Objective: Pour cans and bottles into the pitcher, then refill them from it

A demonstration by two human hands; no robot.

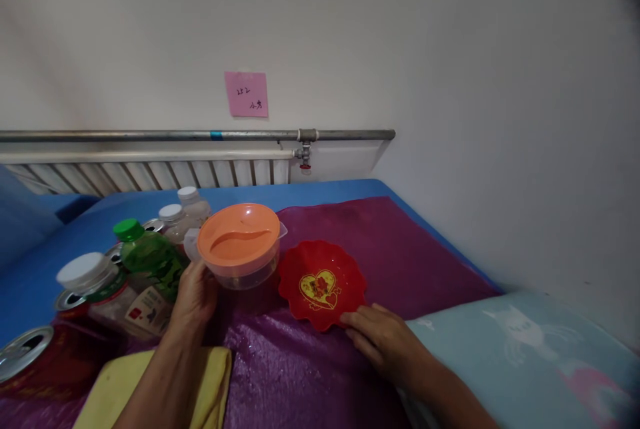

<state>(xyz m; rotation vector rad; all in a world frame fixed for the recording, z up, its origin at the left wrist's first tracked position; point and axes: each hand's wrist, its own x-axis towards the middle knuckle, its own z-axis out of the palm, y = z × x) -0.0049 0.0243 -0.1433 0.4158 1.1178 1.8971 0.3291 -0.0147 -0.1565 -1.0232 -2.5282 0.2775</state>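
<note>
My left hand [197, 290] is closed at the left side of a clear plastic jug [245, 278], just below its pale handle. An orange lid [240, 236] with a wavy recess covers the jug, which looks slightly tilted; the fingers behind it are partly hidden. To its right is a red scalloped dish [323, 256] with a yellow heart printed in the middle. The fingers of my right hand [377, 339] are closed over the dish's lower right rim, with the thumb side partly out of sight.
Left of the jug stand a green bottle [153, 256], white-capped bottles [135, 306] and opened cans [47, 362]. A folded yellow cloth [215, 382] lies under my left forearm. Purple plastic sheeting [300, 376] covers the surface. A patterned light-blue fabric [500, 349] is at right; a radiator [200, 174] lines the wall.
</note>
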